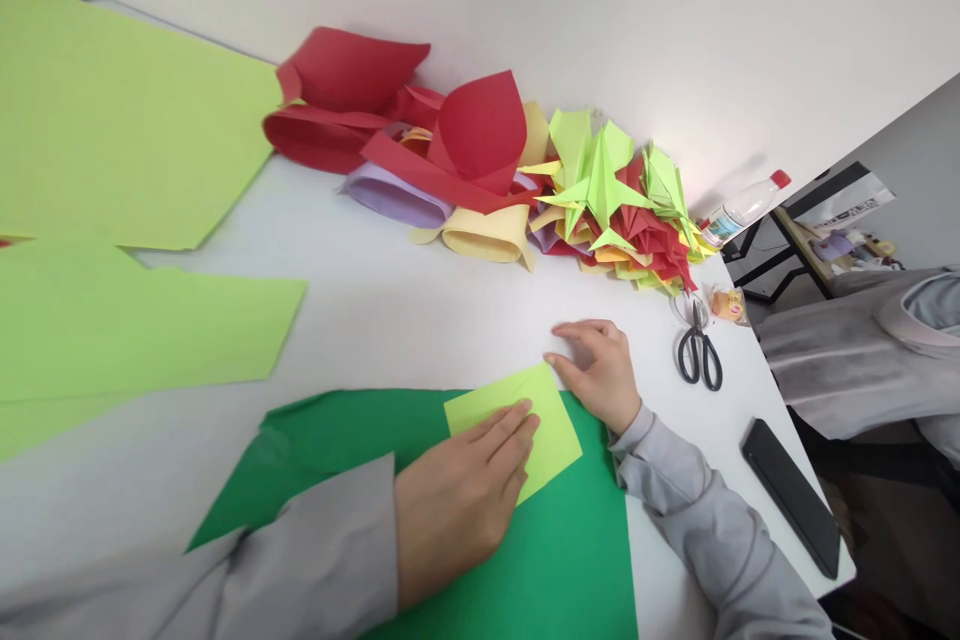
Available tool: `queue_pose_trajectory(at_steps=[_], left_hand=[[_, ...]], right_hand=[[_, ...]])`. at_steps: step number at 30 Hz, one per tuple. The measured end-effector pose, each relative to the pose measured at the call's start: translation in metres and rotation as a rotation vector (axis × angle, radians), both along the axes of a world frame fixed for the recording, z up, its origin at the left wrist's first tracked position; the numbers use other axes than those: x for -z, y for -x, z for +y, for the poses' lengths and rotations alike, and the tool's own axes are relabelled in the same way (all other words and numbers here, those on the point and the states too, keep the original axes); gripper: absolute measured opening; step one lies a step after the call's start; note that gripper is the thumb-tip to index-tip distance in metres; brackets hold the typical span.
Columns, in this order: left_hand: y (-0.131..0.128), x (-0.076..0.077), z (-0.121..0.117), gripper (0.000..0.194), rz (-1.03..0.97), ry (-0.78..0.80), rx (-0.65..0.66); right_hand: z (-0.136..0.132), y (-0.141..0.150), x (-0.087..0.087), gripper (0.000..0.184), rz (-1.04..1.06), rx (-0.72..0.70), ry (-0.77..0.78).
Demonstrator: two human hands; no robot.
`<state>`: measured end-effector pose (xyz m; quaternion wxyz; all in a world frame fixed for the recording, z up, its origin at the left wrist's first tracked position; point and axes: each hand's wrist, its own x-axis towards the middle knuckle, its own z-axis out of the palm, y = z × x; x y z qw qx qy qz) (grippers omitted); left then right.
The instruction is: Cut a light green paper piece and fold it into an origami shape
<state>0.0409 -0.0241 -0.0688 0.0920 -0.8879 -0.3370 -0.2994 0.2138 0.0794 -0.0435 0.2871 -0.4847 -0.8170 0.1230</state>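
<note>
My left hand [463, 492] lies flat with its fingers stretched out on a small light-green paper [551, 420], pressing it down. That paper rests on a large dark-green sheet [577, 540] at the table's near edge. My right hand [600, 368] sits at the paper's far right corner, fingers loosely curled, fingertips touching the paper's edge and the white table [420, 310]. Both arms wear grey sleeves.
Large lime-green sheets [112, 150] cover the left side. Against the wall lies a heap of red, purple and yellow paper curls [450, 160] and folded paper shapes [622, 200]. Black scissors [699, 352], a black phone [791, 495], a plastic bottle [742, 208] and a grey chair [862, 360] are at right.
</note>
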Motion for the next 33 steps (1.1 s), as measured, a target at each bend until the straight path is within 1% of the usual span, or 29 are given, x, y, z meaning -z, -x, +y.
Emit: queue_pose_trajectory(at_steps=[4,5,9,10,15,19,23,27,33], left_hand=[[0.000,0.000,0.001,0.022,0.001,-0.012,-0.005],[0.000,-0.001,0.001,0.022,0.006,-0.018,-0.006],[0.000,-0.001,0.001,0.023,0.020,-0.014,-0.012],[0.000,-0.001,0.001,0.023,0.021,-0.011,-0.011],[-0.001,-0.002,0.000,0.023,0.014,-0.014,-0.019],[-0.001,-0.003,0.001,0.023,0.019,-0.037,-0.016],[-0.001,-0.003,0.001,0.023,0.016,-0.027,-0.009],[0.000,-0.003,0.000,0.023,0.022,0.005,-0.011],[0.000,-0.002,-0.001,0.022,0.017,0.017,0.001]], right_hand=[[-0.001,-0.001,-0.001,0.024,-0.005,-0.010,-0.003],[-0.002,-0.001,-0.002,0.026,-0.015,-0.015,-0.003],[-0.005,0.001,-0.005,0.044,-0.089,-0.024,0.001],[-0.005,0.002,-0.005,0.045,-0.101,-0.018,0.002],[-0.006,0.005,-0.005,0.036,-0.083,0.033,0.023],[-0.006,0.007,-0.005,0.036,-0.045,0.065,0.070],[-0.006,0.010,-0.005,0.037,0.001,0.116,0.139],[-0.004,0.010,-0.004,0.035,0.043,0.118,0.169],[-0.002,0.007,0.000,0.026,0.054,0.111,0.159]])
